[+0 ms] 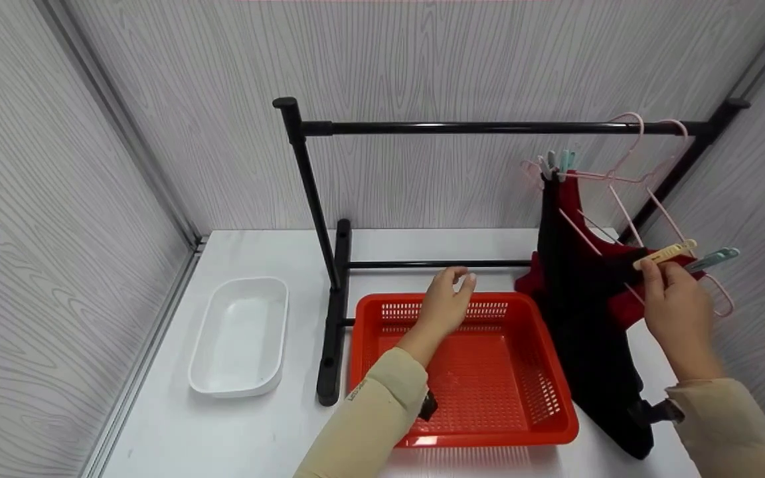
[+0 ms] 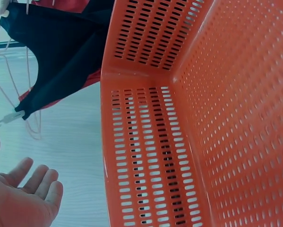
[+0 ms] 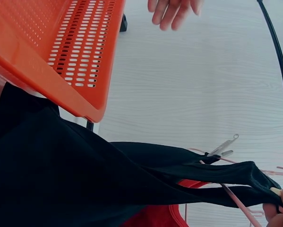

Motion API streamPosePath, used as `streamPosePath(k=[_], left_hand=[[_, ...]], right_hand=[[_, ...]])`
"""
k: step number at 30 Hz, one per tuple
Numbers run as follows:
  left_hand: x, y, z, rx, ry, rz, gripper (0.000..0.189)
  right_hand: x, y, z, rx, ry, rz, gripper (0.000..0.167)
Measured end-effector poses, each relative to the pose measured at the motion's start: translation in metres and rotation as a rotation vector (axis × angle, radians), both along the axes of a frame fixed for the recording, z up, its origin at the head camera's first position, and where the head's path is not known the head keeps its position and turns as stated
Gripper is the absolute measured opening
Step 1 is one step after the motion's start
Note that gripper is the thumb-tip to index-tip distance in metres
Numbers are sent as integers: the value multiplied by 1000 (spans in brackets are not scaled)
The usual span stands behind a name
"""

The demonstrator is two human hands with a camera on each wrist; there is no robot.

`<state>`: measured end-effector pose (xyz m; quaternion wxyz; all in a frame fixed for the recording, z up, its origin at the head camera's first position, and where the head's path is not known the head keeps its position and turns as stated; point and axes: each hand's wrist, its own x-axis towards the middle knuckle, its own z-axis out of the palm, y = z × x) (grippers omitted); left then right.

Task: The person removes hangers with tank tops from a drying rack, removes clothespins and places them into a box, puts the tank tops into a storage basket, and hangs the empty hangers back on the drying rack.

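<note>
My right hand [image 1: 680, 318] pinches a yellow clothespin [image 1: 667, 253] at the right shoulder of a black sleeveless top [image 1: 588, 345]. The top hangs from a pink hanger [image 1: 627, 156], its other strap held by a grey clothespin [image 1: 547, 166]. Behind it, a red garment [image 1: 625, 311] is on a second pink hanger [image 1: 678, 149], with a teal clothespin [image 1: 714, 259] at its right and another teal clothespin [image 1: 567, 162] at its left. My left hand [image 1: 445, 302] is held over the far side of a red basket [image 1: 465, 439], fingers loosely bent and nothing in them.
A black clothes rack [image 1: 435, 127] spans the back, both hangers hooked near its right end. A white tray [image 1: 200, 345] stands left of the rack's foot [image 1: 333, 345]. Pale wood-grain panels [image 1: 422, 60] enclose the white table [image 1: 170, 431].
</note>
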<state>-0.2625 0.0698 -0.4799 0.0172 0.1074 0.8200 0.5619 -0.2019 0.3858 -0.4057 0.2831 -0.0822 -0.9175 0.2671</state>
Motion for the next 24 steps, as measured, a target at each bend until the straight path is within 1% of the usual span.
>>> streamPosePath(k=[4,8,13,17,21,24], left_hand=[[-1,3,-1,23,-10,0,47],[-2,6,-2,50,-10,26,45],[-4,12,1,136,-26,60,42],[-4,14,5,218,-56,53,43],[-4,18,9,271,-96,53,50],[-5,21,10,309,-134,54,53]], right_hand=[[1,-1,2,-2,62,-6,47],[2,0,2,11,116,-20,44],[3,1,2,37,173,-12,43],[5,0,5,55,189,5,44],[7,3,6,70,213,32,41],[9,7,7,77,219,49,40]])
